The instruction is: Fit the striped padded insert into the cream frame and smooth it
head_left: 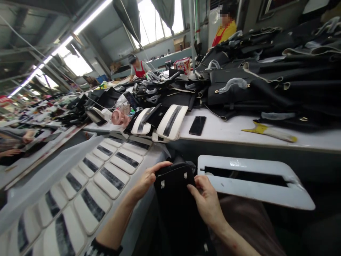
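In front of my body I see a black bag piece with a rounded top edge and small pale tabs near its corners. My left hand is closed on its upper left edge, the fingertips along the top. The thumb and fingers of my right hand pinch its right edge, below the right tab. The lower part of the piece fades into shadow over my lap. Close to my right hand is a white board with a long slot.
Rows of pale panels with dark stripes cover the left table. On the bench ahead are a phone, a yellow-ended tool, a pink fan and heaped black bags. Two people work farther back; another's arms show at left.
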`<move>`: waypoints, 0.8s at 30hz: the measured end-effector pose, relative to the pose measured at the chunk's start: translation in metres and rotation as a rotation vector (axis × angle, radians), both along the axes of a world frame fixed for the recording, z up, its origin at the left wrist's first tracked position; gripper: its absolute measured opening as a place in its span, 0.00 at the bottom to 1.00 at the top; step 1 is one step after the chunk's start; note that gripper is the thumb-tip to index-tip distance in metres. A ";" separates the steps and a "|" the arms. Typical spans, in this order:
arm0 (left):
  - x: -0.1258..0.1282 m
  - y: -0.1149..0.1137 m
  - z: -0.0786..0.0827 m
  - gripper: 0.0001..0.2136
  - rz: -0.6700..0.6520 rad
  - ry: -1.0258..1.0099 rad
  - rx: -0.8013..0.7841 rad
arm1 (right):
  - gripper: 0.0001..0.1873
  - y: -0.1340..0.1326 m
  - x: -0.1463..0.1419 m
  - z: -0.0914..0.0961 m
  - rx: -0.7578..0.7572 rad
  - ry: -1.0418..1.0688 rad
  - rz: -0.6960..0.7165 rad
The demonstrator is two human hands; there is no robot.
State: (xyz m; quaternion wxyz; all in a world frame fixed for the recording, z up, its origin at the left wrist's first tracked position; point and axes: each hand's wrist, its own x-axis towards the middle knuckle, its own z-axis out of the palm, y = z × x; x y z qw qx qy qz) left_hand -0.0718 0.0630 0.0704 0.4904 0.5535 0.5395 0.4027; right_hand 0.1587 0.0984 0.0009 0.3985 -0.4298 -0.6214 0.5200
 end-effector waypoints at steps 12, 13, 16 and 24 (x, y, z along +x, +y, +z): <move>0.031 -0.017 -0.030 0.18 0.582 0.010 0.077 | 0.08 -0.008 -0.014 0.000 -0.159 0.111 -0.103; 0.032 -0.017 -0.030 0.18 0.594 0.000 0.074 | 0.10 -0.007 -0.014 -0.001 -0.196 0.135 -0.106; 0.035 -0.017 -0.027 0.20 0.610 -0.023 0.063 | 0.14 -0.007 -0.017 0.000 -0.240 0.200 -0.064; 0.059 -0.033 -0.031 0.30 0.704 -0.193 0.060 | 0.19 -0.003 -0.023 0.004 -0.166 0.168 -0.068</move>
